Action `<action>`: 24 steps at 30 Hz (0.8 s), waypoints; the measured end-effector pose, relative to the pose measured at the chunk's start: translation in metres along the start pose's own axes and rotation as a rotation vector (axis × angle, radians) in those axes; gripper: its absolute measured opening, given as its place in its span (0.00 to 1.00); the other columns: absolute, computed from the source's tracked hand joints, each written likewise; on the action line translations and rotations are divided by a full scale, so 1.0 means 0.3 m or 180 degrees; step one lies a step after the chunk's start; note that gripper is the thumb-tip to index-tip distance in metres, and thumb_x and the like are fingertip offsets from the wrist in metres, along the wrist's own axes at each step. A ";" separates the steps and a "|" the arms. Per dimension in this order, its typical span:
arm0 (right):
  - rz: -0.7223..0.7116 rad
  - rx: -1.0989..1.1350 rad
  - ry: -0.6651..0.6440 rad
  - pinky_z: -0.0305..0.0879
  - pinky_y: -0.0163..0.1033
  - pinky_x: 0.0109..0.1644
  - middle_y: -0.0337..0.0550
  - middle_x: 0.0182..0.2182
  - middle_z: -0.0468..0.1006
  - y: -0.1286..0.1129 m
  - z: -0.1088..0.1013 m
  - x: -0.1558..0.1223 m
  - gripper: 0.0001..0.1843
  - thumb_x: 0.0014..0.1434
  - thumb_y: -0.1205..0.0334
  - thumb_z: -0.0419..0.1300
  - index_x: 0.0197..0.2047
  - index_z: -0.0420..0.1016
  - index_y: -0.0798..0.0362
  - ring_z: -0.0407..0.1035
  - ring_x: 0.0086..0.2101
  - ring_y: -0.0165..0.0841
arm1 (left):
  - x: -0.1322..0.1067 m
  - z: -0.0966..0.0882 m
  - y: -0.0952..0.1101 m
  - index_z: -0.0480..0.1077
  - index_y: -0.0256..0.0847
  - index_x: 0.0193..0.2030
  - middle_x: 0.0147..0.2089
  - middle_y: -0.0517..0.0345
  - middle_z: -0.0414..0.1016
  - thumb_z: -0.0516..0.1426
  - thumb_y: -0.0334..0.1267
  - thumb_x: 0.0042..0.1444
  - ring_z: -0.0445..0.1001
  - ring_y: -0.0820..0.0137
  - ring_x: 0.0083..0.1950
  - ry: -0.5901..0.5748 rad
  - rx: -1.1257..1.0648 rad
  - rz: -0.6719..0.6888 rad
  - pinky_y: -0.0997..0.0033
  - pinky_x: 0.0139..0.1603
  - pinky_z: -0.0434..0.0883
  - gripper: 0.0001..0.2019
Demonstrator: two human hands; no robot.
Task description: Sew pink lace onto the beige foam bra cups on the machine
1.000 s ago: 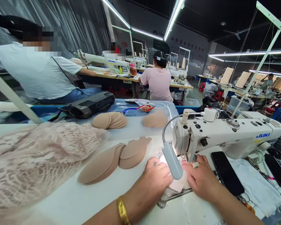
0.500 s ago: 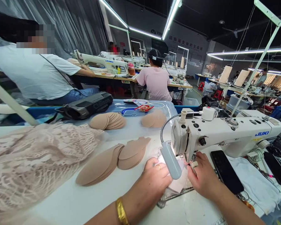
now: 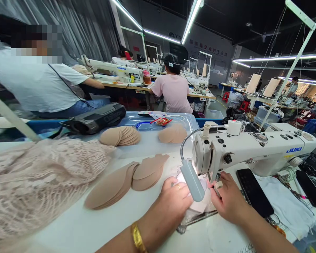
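Note:
A white JUKI sewing machine (image 3: pixel 252 149) stands on the white table (image 3: pixel 94 225). Under its needle lies a pale pink fabric piece (image 3: pixel 200 205), partly hidden by the grey gooseneck lamp (image 3: pixel 192 181). My left hand (image 3: pixel 172 203), with a ring and a gold bracelet, presses fingers closed on the fabric's left side. My right hand (image 3: pixel 228 200) pinches the fabric's right edge just below the presser foot. Two stacks of tan foam cups (image 3: pixel 126 179) lie left of my left hand.
A heap of pink lace (image 3: pixel 39 179) covers the table's left. More tan cups (image 3: pixel 119 136) sit on a clear lid behind. A black phone (image 3: pixel 254 193) lies right of the machine. Other people sit at machines beyond, one in white (image 3: pixel 37 84), one in pink (image 3: pixel 173 93).
Both hands have shifted slightly on the fabric at the needle. My right hand's fingers have curled in closer to the presser foot.

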State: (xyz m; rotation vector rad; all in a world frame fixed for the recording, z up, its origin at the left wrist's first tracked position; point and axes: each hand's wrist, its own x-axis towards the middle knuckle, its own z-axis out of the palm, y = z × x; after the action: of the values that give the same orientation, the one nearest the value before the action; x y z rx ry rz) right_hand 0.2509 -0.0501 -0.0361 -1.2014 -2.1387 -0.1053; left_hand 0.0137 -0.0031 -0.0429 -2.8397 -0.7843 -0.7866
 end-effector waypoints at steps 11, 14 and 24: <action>-0.0420 0.0093 -0.1119 0.58 0.42 0.44 0.38 0.33 0.73 -0.017 -0.037 -0.010 0.08 0.56 0.73 0.57 0.33 0.70 0.50 0.62 0.35 0.36 | -0.025 -0.029 0.131 0.67 0.43 0.34 0.32 0.62 0.73 0.50 0.22 0.62 0.68 0.66 0.31 0.0318 -0.0129 0.0321 0.55 0.47 0.57 0.12; -0.0366 0.0042 -0.1134 0.57 0.42 0.45 0.38 0.31 0.71 -0.020 -0.031 -0.010 0.08 0.57 0.74 0.56 0.33 0.69 0.50 0.62 0.35 0.36 | -0.020 -0.026 0.112 0.66 0.43 0.34 0.32 0.61 0.73 0.51 0.22 0.62 0.71 0.64 0.34 0.0158 -0.0087 0.0276 0.53 0.49 0.58 0.12; -0.0218 -0.0307 -0.0813 0.54 0.40 0.40 0.38 0.28 0.66 -0.013 0.014 -0.011 0.10 0.56 0.74 0.54 0.29 0.61 0.49 0.56 0.33 0.37 | 0.014 -0.051 0.038 0.66 0.41 0.29 0.31 0.61 0.73 0.53 0.24 0.61 0.70 0.64 0.35 -0.0237 -0.0043 0.0240 0.53 0.48 0.60 0.11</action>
State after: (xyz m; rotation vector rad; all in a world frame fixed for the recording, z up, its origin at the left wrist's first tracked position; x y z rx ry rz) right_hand 0.2469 -0.0532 -0.0404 -1.2531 -2.4218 -0.0901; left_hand 0.0156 -0.0143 -0.0270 -2.9065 -0.6786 -0.6825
